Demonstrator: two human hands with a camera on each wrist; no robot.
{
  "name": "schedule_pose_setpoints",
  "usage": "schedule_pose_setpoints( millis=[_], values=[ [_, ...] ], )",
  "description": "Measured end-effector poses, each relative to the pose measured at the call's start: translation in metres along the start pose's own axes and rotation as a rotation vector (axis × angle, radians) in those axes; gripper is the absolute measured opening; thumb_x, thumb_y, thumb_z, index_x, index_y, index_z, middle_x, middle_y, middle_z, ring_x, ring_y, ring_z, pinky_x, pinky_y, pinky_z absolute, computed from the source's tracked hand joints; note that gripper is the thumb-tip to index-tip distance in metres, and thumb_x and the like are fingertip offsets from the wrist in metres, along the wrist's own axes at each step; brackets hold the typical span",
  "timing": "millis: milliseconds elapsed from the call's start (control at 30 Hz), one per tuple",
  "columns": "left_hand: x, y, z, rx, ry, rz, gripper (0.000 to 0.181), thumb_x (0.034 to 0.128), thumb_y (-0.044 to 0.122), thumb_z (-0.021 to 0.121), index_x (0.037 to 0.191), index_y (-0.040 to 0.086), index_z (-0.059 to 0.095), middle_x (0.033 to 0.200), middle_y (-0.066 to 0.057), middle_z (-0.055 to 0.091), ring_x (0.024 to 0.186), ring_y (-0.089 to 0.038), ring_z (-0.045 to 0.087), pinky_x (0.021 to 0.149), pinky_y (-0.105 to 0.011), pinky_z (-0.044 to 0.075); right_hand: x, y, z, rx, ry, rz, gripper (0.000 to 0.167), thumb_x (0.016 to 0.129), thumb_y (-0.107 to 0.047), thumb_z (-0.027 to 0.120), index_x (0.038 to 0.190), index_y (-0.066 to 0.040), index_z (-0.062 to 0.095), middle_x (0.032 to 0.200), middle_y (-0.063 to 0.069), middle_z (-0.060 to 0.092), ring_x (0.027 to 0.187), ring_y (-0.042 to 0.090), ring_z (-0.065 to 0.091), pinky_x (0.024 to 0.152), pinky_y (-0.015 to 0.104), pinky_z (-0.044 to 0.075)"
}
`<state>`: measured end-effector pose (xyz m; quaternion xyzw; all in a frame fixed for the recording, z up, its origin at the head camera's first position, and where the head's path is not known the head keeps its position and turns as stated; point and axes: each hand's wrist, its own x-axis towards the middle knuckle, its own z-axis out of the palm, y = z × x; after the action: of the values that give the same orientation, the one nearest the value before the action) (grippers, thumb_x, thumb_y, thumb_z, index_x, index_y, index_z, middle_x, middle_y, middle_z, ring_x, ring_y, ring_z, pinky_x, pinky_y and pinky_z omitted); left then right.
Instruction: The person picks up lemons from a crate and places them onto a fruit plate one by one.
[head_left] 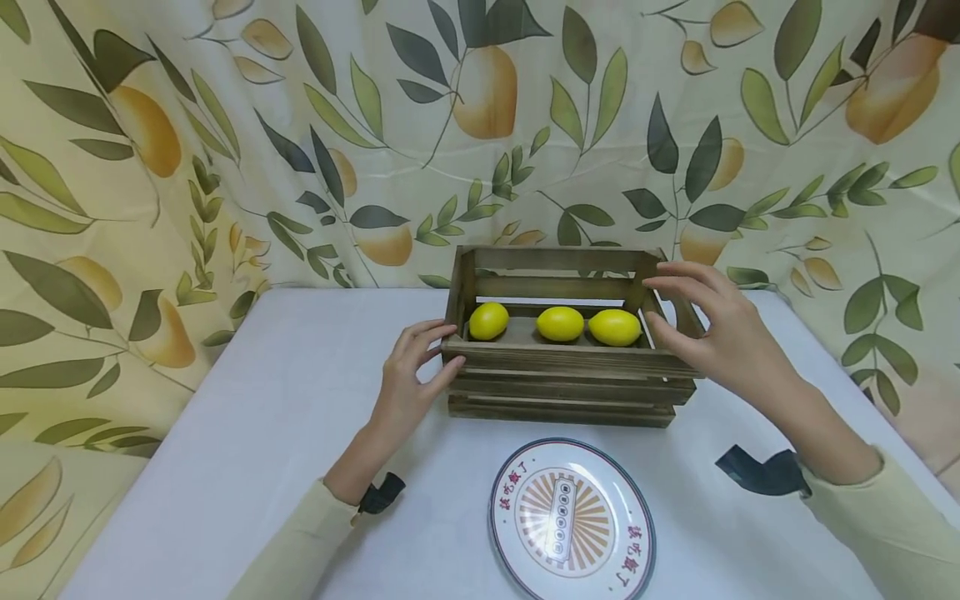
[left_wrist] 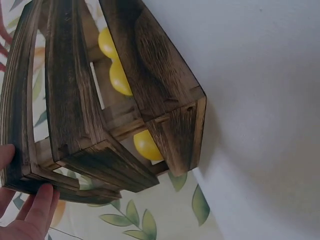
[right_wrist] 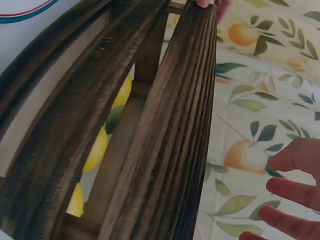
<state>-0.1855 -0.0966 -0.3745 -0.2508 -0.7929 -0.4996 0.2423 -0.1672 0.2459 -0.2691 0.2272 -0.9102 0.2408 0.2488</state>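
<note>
A dark brown slatted wooden crate (head_left: 570, 379) stands on the white table with three yellow lemons inside. One lemon (head_left: 488, 322) lies at the left end; a second lemon (head_left: 560, 324) and a third lemon (head_left: 615, 327) sit close together towards the right. My left hand (head_left: 408, 371) grips the crate's upper left front corner, thumb on the front and fingers at the end side. Over the crate's right end is my right hand (head_left: 720, 321), fingers spread and holding nothing. The right wrist view shows the right fingers (right_wrist: 287, 215) apart from the slats.
A round white plate (head_left: 525, 542) with a blue rim, red characters and an orange ray pattern lies in front of the crate. Behind the table hangs a cloth (head_left: 480, 192) printed with fruit and leaves. Dark straps circle both wrists.
</note>
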Motion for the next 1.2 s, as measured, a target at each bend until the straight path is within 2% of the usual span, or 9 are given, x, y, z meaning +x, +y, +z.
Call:
schedule_pose_setpoints(
  millis=[33, 167, 267, 567, 700, 933, 1200],
  values=[
    [0.000, 0.000, 0.000, -0.002, 0.003, 0.003, 0.039, 0.0862, 0.003, 0.073, 0.123, -0.001, 0.062, 0.131, -0.016, 0.052, 0.121, -0.030, 0.054, 0.095, -0.033, 0.054, 0.004, 0.000, 0.000, -0.002, -0.008, -0.014, 0.039, 0.080, 0.000, 0.075, 0.118, 0.000, 0.065, 0.132, 0.018, 0.052, 0.124, 0.041, 0.046, 0.095, 0.034, 0.053],
    [0.001, -0.001, 0.001, -0.002, 0.003, 0.003, 0.039, 0.0858, 0.002, 0.073, 0.123, -0.002, 0.062, 0.131, -0.017, 0.052, 0.120, -0.030, 0.054, 0.095, -0.032, 0.054, 0.016, 0.002, 0.001, -0.020, -0.066, -0.074, 0.039, 0.079, 0.001, 0.076, 0.116, 0.000, 0.065, 0.131, 0.019, 0.052, 0.121, 0.040, 0.048, 0.093, 0.032, 0.054],
    [0.000, -0.002, 0.000, 0.000, -0.004, -0.006, 0.039, 0.0865, 0.003, 0.073, 0.124, -0.002, 0.062, 0.132, -0.017, 0.051, 0.121, -0.030, 0.054, 0.095, -0.031, 0.054, 0.026, 0.007, 0.001, -0.026, -0.132, -0.112, 0.040, 0.077, 0.002, 0.078, 0.115, 0.002, 0.065, 0.129, 0.023, 0.053, 0.117, 0.043, 0.049, 0.089, 0.063, 0.050],
    [0.000, -0.002, 0.001, -0.003, -0.007, -0.005, 0.040, 0.0866, 0.003, 0.073, 0.125, -0.001, 0.060, 0.132, -0.016, 0.051, 0.121, -0.031, 0.053, 0.095, -0.032, 0.054, 0.058, 0.025, 0.005, -0.070, -0.277, -0.199, 0.035, 0.078, 0.000, 0.079, 0.111, 0.003, 0.067, 0.121, 0.024, 0.059, 0.112, 0.043, 0.054, 0.089, 0.059, 0.051],
    [0.001, -0.002, 0.001, -0.004, -0.004, 0.000, 0.040, 0.0868, 0.004, 0.073, 0.125, -0.001, 0.060, 0.132, -0.017, 0.051, 0.121, -0.031, 0.054, 0.095, -0.033, 0.054, 0.072, 0.030, 0.005, -0.081, -0.361, -0.182, 0.034, 0.081, -0.002, 0.077, 0.112, 0.003, 0.067, 0.121, 0.024, 0.058, 0.111, 0.042, 0.054, 0.088, 0.057, 0.051],
    [-0.002, -0.002, 0.003, -0.015, -0.008, -0.027, 0.040, 0.0874, 0.005, 0.073, 0.125, -0.001, 0.061, 0.134, -0.016, 0.050, 0.122, -0.030, 0.053, 0.096, -0.031, 0.054, 0.088, 0.037, 0.008, -0.107, -0.469, -0.085, 0.034, 0.086, -0.004, 0.072, 0.117, 0.007, 0.063, 0.124, 0.027, 0.055, 0.114, 0.044, 0.052, 0.092, 0.057, 0.050],
    [0.000, -0.002, 0.003, 0.002, -0.003, -0.026, 0.040, 0.0885, 0.005, 0.071, 0.126, 0.000, 0.060, 0.135, -0.016, 0.050, 0.124, -0.030, 0.052, 0.098, -0.032, 0.053, 0.106, 0.046, 0.012, -0.064, -0.547, -0.092, 0.032, 0.086, -0.006, 0.073, 0.116, 0.004, 0.065, 0.128, 0.025, 0.055, 0.118, 0.043, 0.049, 0.095, 0.059, 0.048]
  ],
)
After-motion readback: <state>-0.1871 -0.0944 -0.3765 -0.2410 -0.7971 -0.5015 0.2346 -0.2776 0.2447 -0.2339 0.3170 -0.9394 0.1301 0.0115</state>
